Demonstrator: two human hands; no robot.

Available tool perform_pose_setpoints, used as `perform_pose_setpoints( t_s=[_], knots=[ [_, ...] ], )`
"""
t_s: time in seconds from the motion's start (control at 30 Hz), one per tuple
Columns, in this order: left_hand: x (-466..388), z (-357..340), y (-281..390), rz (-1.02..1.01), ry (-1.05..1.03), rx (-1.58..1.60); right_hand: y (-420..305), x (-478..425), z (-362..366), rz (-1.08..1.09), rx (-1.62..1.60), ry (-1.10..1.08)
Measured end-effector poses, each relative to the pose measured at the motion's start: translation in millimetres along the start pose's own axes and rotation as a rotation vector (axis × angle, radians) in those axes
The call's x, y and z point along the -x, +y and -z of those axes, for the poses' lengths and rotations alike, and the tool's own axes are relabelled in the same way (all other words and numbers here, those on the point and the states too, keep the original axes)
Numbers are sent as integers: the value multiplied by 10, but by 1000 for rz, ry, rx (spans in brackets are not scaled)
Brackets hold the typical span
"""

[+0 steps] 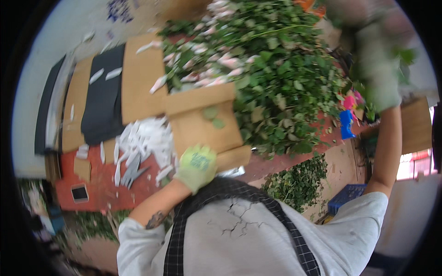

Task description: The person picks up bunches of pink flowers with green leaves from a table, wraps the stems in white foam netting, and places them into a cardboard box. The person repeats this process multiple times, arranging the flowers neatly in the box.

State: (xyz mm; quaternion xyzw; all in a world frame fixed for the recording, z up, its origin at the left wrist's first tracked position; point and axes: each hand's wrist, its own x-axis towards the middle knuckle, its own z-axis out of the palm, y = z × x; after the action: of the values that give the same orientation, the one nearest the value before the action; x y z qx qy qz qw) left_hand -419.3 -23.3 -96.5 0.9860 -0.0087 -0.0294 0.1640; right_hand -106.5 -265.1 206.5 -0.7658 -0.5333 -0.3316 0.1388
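My left hand (198,165), in a pale yellow-green glove with printing on its back, lies on the near left edge of a folded piece of cardboard (203,127). Its fingertips are too unclear to tell whether they grip the edge. Two loose leaves rest on that cardboard. High at the right, my gloved right hand (380,72) is raised and strongly blurred, around what look like leafy stems (407,58) with pinkish shapes above. Left of my left hand is a heap of white mesh sleeves (148,138), with a grey hand tool (133,174) partly against it.
A large heap of leafy stems (283,76) covers the right of the red table (100,195); pink buds in white sleeves (221,65) lie at its left. Black sheet (103,96), cardboard and a phone (80,193) are leftward. Floor: leaves (297,183), blue crate (345,197).
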Motion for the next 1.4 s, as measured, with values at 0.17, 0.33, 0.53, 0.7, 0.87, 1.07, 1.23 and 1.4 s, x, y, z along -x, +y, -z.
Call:
perform_pose_setpoints(
  t_s=[0.17,0.33,0.53,0.7,0.87,1.07,1.23,1.4],
  knots=[
    [55,-279,11,29,239,-34,-1291,575,-1356,211,-18,-406],
    [72,-129,65,202,-16,271,-1965,974,-2247,185,-88,-809],
    [582,609,-255,-126,239,540,-1652,690,-1718,188,-261,-964],
    [262,501,-560,245,397,338,-2081,675,-2159,239,-586,-616],
    [25,303,-581,252,331,4,-2361,1087,-2540,251,-363,-791],
    [8,132,-705,119,451,-40,-2184,1254,-2180,302,-477,-752],
    [-18,445,-577,123,399,7,-2195,1357,-2232,256,-612,-846],
    [214,717,-270,31,408,230,-2214,1285,-2182,381,-454,-882]
  ],
)
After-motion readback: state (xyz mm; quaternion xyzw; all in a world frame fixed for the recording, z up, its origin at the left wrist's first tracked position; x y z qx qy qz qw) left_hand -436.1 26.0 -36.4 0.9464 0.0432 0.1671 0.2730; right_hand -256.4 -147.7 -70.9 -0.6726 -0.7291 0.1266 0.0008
